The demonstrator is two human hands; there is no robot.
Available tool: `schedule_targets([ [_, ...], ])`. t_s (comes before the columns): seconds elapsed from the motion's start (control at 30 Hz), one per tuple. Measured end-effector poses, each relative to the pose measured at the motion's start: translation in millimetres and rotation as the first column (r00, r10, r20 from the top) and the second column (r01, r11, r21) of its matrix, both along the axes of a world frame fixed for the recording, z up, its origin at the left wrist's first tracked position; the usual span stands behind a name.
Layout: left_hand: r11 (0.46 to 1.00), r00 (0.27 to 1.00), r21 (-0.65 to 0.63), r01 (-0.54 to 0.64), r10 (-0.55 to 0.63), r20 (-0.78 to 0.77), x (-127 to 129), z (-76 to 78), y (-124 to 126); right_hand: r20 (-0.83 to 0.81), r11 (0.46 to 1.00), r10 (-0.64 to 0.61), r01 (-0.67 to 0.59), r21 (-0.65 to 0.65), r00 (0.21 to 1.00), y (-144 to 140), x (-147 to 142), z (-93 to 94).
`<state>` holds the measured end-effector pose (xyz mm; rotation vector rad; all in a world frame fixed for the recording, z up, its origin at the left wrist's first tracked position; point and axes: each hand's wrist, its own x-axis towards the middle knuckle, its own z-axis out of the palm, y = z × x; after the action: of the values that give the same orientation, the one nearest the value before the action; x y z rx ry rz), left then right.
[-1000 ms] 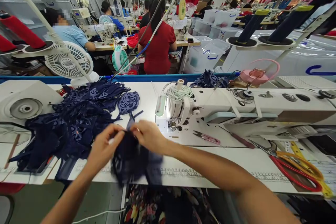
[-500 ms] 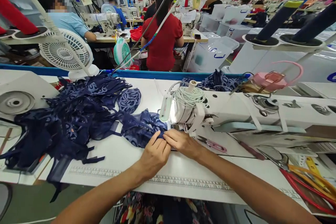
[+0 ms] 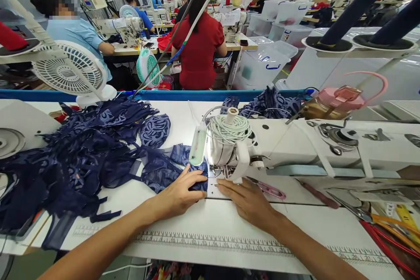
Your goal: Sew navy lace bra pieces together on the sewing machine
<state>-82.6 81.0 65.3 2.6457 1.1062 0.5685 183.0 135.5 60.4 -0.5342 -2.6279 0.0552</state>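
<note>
My left hand (image 3: 184,189) lies with fingers stretched out over the right edge of a navy patterned fabric piece (image 3: 159,168), left of the needle area. That piece rests on the white sewing table, partly under my fingers. My right hand (image 3: 247,201) is flat on the bed of the sewing machine (image 3: 226,148), just right of and below the presser foot (image 3: 223,170). Its fingers are extended and hold nothing that I can see. Between the two hands there is a gap showing the bare metal plate.
A heap of navy fabric pieces (image 3: 82,153) covers the table's left side. Pink thread snips (image 3: 271,190) lie beside my right hand. Red- and orange-handled scissors (image 3: 377,223) are at far right. A white fan (image 3: 70,68) and other workers are beyond the table.
My hands were together pinching the fabric at the presser foot. They have moved apart and opened, the left staying on the fabric, the right shifting onto the machine bed.
</note>
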Motion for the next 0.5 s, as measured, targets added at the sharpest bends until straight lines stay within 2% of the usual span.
schedule_targets([
  [0.13,0.997,0.996,-0.032,-0.064,0.066,0.052,7,-3.8,17,-0.222,0.994,-0.100,0.087,-0.068,0.970,4,6,-6.4],
  [0.33,0.998,0.987,-0.067,-0.018,0.029,0.160,15,2.6,43,-0.247,0.986,-0.120,0.086,-0.146,0.962,9,5,-12.6],
  [0.5,0.998,0.986,-0.065,-0.004,0.015,0.168,17,4.1,46,-0.293,0.984,-0.108,0.061,-0.165,0.950,12,3,-8.4],
])
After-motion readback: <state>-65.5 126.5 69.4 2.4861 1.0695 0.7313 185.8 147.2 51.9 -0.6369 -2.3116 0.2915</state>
